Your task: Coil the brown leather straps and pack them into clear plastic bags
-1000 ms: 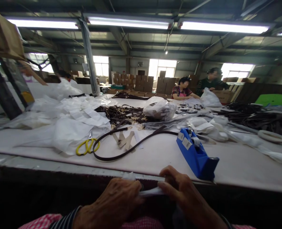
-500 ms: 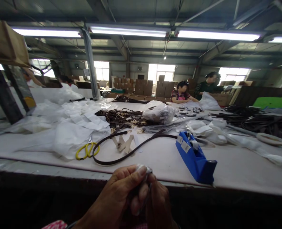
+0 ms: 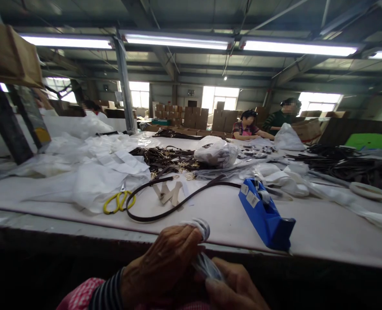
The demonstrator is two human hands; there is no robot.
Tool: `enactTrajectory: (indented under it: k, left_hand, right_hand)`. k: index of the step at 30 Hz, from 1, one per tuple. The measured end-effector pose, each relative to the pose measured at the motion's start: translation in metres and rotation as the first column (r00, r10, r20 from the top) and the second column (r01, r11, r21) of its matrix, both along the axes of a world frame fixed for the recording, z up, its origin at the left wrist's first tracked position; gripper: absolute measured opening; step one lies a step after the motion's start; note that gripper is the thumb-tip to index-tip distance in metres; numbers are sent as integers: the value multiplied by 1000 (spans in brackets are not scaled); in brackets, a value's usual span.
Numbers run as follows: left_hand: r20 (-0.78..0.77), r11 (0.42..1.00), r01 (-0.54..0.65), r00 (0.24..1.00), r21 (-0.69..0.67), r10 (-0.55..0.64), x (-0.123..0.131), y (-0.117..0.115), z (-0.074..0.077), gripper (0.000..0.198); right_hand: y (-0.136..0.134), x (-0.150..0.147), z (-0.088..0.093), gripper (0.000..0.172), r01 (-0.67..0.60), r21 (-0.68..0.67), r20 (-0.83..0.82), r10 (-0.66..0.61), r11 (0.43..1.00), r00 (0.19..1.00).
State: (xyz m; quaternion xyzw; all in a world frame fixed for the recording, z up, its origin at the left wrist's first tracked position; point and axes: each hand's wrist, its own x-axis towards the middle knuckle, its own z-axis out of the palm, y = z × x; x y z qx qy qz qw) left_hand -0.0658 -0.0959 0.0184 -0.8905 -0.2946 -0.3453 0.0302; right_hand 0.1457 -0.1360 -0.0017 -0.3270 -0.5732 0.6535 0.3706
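Observation:
My left hand [image 3: 168, 256] is closed round a greyish-white bundle in thin clear plastic [image 3: 204, 228], whose rounded end sticks out past the fingers. Below it, my right hand [image 3: 236, 282] pinches a gathered, shiny stretch of plastic [image 3: 209, 267]. Both hands are close together in front of the table's near edge; what lies inside the wrapping cannot be made out. Nearest on the table are a dark strap [image 3: 152, 218] lying in a loop, a blue tape dispenser [image 3: 265, 215] and yellow-handled scissors [image 3: 118, 202].
White plastic bags [image 3: 103, 181] heap up at the left. Dark straps with gold clasps [image 3: 165, 159] lie mid-table beside a filled bag [image 3: 215, 153]. More black straps [image 3: 355, 168] lie right, near a white ring [image 3: 368, 190]. Co-workers [image 3: 247, 125] are across the table.
My left hand has turned, its back now facing up, and the bundle's rounded end shows. My right hand has moved down and right, stretching a length of plastic between the hands.

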Motion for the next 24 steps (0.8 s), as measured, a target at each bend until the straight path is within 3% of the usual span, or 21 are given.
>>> enactTrajectory:
  k: [2, 4, 6, 7, 8, 10, 11, 12, 14, 16, 19, 21, 22, 24]
  left_hand:
    - [-66, 1000, 3, 998, -3, -3, -8, -8, -3, 39]
    - [-72, 995, -37, 997, -98, 30, -13, -17, -2, 48]
    - [-8, 937, -93, 995, -336, 96, -14, -25, 3, 48]
    - [55, 858, -86, 990, -506, 132, -13, -28, 7, 48]
    - [139, 739, -31, 976, -673, 168, -10, -30, 12, 48]
    - [327, 444, 196, 914, -874, 241, -1, -33, 23, 50]
    - [414, 315, 326, 869, -891, 271, 4, -34, 30, 52]
    - [488, 216, 440, 821, -872, 297, 9, -34, 37, 53]
    - [607, 117, 608, 718, -785, 340, 20, -35, 51, 51]
    - [700, 116, 723, 595, -681, 395, 28, -34, 64, 46]
    - [790, 225, 794, 439, -564, 428, 36, -28, 77, 38]
    - [826, 375, 750, 405, -545, 391, 38, -21, 78, 34]
    - [839, 480, 690, 414, -542, 352, 38, -16, 76, 32]
    - [815, 718, 464, 523, -519, 250, 37, -6, 66, 25]
  right_hand:
    - [11, 17, 13, 47, -19, -30, 52, 20, 999, 998]
    - [25, 28, 24, 41, 17, 14, 193, -20, 1000, 981]
    - [37, 31, 29, 32, 74, 227, 341, -151, 971, 928]
    - [41, 29, 30, 25, 104, 384, 378, -259, 917, 889]
    - [42, 25, 28, 20, 123, 545, 374, -372, 829, 849]
    - [39, 9, 16, 24, 139, 777, 260, -514, 614, 817]
    - [34, -1, 7, 29, 170, 834, 178, -548, 525, 817]
    - [28, -12, -4, 33, 223, 853, 104, -571, 472, 814]
    - [15, -33, -26, 38, 400, 817, -22, -671, 415, 741]
    - [7, -48, -43, 38, 537, 700, -38, -727, 471, 686]
    - [5, -57, -47, 52, 523, 492, 49, -622, 696, 782]
    - [7, -55, -42, 60, 437, 377, 70, -495, 817, 866]
    - [7, -53, -38, 62, 377, 322, 64, -417, 868, 907]
    - [4, -45, -32, 66, 249, 175, 34, -259, 952, 965]
